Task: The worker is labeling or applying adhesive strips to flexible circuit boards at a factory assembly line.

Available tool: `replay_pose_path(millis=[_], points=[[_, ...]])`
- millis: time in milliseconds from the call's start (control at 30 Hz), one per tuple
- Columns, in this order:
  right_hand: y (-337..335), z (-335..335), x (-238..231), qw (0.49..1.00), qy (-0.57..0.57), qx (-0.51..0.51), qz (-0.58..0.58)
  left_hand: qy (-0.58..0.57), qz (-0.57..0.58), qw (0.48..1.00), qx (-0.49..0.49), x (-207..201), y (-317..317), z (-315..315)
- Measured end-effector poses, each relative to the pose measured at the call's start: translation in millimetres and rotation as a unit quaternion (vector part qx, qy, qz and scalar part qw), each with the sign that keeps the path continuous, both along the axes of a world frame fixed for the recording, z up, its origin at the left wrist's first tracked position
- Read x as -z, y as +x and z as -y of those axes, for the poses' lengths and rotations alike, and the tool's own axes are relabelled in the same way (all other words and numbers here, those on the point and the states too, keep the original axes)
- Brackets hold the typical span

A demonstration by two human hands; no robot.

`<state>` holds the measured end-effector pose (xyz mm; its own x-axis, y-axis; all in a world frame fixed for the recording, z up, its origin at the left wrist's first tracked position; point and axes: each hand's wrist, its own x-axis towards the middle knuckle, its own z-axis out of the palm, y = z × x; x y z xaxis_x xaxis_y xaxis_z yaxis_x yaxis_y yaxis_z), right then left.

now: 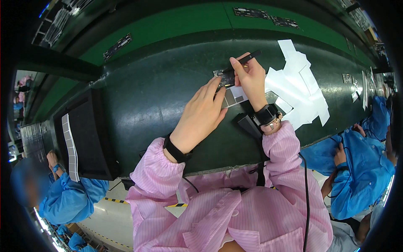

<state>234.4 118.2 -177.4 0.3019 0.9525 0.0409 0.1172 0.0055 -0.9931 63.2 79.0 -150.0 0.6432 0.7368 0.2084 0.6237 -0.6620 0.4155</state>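
A small dark circuit board lies on the green bench, between my hands. My left hand holds the board at its left edge, fingers closed together and thumb near a sheet of grey stickers. This sheet lies partly under my right hand and just below the board. My right hand grips slim black tweezers above the board's right side. Their wide end points up and right; the working tips are hidden by my fingers. Black bands circle both wrists.
Loose white backing sheets are piled right of my right hand. A black tray with a sticker strip stands at left. More boards lie on the green shelf beyond. A black box-shaped device sits by my right wrist. People in blue work on both sides.
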Motion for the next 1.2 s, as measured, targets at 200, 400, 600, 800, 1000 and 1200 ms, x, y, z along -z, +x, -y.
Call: replay_pose_path(millis=[200,400,600,800,1000,1200], points=[[-1,0,1,1.000,0.003,-0.004,0.007,0.010,-0.008,1.000,0.001,1,-1,-1],[-2,0,-4,0.998,0.000,-0.009,0.064,0.072,-0.025,0.997,-0.008,-1,7,-5],[8,0,4,0.993,0.073,0.035,0.086,0.159,-0.095,0.982,-0.041,7,33,-6],[40,4,-7,0.987,0.080,0.091,-0.109,0.075,-0.069,0.994,-0.028,-9,28,-27],[57,8,-14,0.973,0.082,0.102,-0.190,0.051,-0.021,0.998,0.018,0,27,-56],[67,8,-18,0.967,0.084,0.118,-0.208,0.014,-0.052,0.998,0.031,-24,17,-90]])
